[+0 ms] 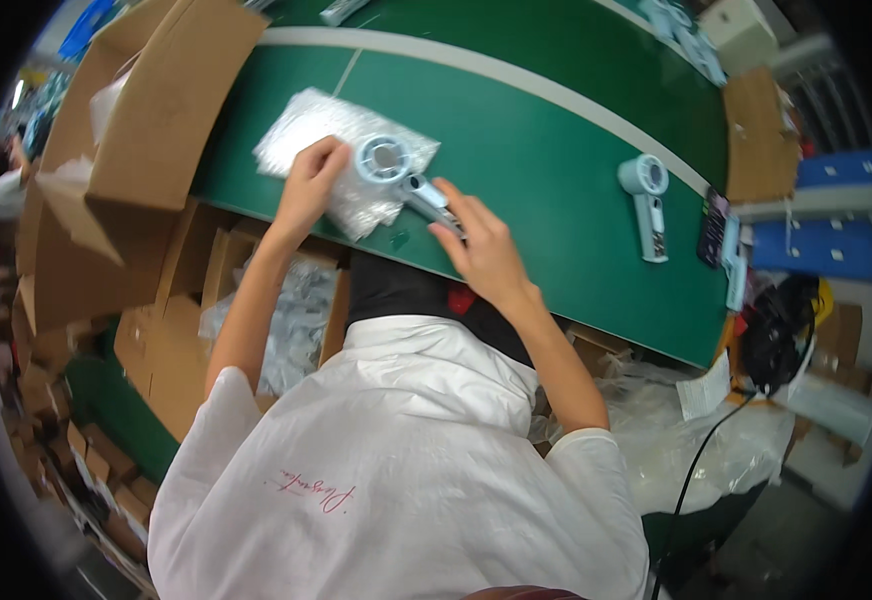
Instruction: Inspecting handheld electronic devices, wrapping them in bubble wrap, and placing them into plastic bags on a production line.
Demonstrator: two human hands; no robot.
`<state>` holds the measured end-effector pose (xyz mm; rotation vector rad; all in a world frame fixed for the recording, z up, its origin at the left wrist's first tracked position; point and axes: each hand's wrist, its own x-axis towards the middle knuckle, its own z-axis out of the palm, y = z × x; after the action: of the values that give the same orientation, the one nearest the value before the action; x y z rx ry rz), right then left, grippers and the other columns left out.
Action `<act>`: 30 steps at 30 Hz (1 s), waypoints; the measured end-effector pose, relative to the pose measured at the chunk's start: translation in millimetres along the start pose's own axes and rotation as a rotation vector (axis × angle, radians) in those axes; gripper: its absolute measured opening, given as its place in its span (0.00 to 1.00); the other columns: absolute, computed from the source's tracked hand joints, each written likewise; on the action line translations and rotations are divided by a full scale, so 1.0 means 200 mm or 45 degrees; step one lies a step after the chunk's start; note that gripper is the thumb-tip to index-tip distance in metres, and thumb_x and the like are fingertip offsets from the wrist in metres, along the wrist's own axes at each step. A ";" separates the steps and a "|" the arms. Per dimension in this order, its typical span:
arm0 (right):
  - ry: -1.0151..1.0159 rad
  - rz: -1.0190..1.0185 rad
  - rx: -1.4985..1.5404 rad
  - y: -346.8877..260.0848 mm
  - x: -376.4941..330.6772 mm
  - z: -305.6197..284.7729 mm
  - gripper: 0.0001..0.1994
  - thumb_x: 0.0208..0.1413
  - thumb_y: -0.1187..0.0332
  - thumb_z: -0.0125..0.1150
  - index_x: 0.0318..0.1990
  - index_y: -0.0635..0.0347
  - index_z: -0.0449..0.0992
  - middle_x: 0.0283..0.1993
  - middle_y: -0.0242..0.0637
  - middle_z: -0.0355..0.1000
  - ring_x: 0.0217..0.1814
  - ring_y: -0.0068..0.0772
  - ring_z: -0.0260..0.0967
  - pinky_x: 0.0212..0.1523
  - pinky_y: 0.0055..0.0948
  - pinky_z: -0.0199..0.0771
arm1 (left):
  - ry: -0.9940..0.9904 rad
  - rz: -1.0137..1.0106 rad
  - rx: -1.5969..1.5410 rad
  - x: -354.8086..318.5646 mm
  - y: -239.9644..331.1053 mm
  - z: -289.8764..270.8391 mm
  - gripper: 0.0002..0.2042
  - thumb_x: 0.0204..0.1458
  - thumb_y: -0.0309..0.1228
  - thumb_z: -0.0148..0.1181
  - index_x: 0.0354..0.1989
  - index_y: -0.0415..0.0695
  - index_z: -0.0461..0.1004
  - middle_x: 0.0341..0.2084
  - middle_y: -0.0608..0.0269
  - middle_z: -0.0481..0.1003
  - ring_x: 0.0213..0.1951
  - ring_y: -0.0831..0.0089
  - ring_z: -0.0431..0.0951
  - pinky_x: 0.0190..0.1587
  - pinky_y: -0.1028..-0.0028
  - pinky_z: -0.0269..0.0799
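Clasping fan (pixel 413 186) — right grip (pixel 486 250) palm-down

Green desk (pixel 536 200), pale strip (pixel 436 48) running lengthwise.
Directly on it: pile of crinkled clear plastic (pixel 301 125) at left, light-blue handheld fan (pixel 649 212) well apart at right, dark phone-like device (pixel 713 228) by the right end.

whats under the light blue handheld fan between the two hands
Crumpled, shiny clear plastic packaging shows around the light blue fan's round head, above the green tabletop. Whatever lies directly beneath the head is covered; the right hand hides part of the handle.
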<state>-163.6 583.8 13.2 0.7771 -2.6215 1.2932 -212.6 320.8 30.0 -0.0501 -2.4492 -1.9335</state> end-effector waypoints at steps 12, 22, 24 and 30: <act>0.104 0.332 0.000 -0.23 0.05 -0.33 0.26 0.61 0.65 0.61 0.64 0.64 0.65 0.31 0.40 0.71 0.20 0.29 0.64 0.22 0.29 0.71 | -0.175 0.900 0.822 -0.04 0.54 0.30 0.03 0.53 0.17 0.56 0.31 0.38 0.69 0.26 0.60 0.63 0.25 0.66 0.62 0.30 0.70 0.61; 0.554 0.625 1.462 -0.19 0.00 -0.36 0.35 0.69 0.47 0.45 0.72 0.63 0.48 0.23 0.36 0.67 0.13 0.26 0.58 0.17 0.27 0.67 | -0.497 1.080 0.444 0.02 0.77 0.72 0.03 0.55 0.18 0.53 0.31 0.38 0.68 0.27 0.63 0.64 0.25 0.71 0.59 0.29 0.74 0.58; 0.381 0.527 1.053 -0.23 0.01 -0.44 0.37 0.70 0.43 0.40 0.74 0.61 0.43 0.22 0.35 0.67 0.13 0.25 0.57 0.16 0.25 0.65 | -0.439 0.963 0.352 0.11 0.87 0.74 0.05 0.56 0.18 0.53 0.29 0.39 0.67 0.24 0.64 0.63 0.25 0.72 0.60 0.30 0.73 0.59; -0.059 0.682 1.340 -0.16 -0.24 -0.79 0.43 0.67 0.39 0.43 0.76 0.57 0.35 0.33 0.41 0.73 0.19 0.27 0.67 0.20 0.27 0.74 | -0.577 0.785 0.186 0.10 0.90 0.62 0.08 0.60 0.21 0.50 0.27 0.40 0.67 0.23 0.69 0.62 0.26 0.78 0.57 0.28 0.76 0.56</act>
<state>-126.1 708.5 120.3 0.1191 -2.0809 2.8804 -225.3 484.1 176.6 -1.1972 -2.3759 -1.5799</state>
